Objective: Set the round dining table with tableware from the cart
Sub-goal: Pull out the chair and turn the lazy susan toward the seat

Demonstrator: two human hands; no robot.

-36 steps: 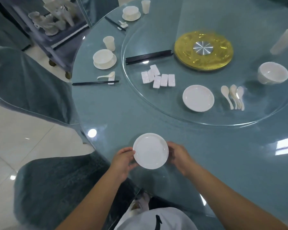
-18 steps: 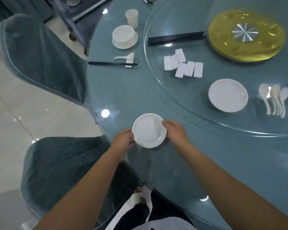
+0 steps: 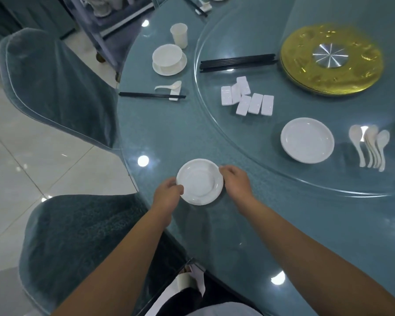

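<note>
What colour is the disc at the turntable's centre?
The disc is gold with a silver hub, clearest in the head view.

Setting: restaurant or banquet dining room. Evidence: large round glass-topped worktop [image 3: 169, 137] with raised glass turntable [image 3: 328, 179] on a gold hub [image 3: 331, 59]; matching fabric-covered chairs [image 3: 53, 87]; service cart [image 3: 114, 23] of white ware beside it; bulk stock of black chopsticks [image 3: 237, 62], white rests [image 3: 246, 99], spoons [image 3: 369, 147]; polished tile floor [image 3: 32, 160].

On the table: 6 white rests [image 3: 246, 96], 2 bare plates [image 3: 200, 181], 2 chairs [image 3: 55, 87].
</note>
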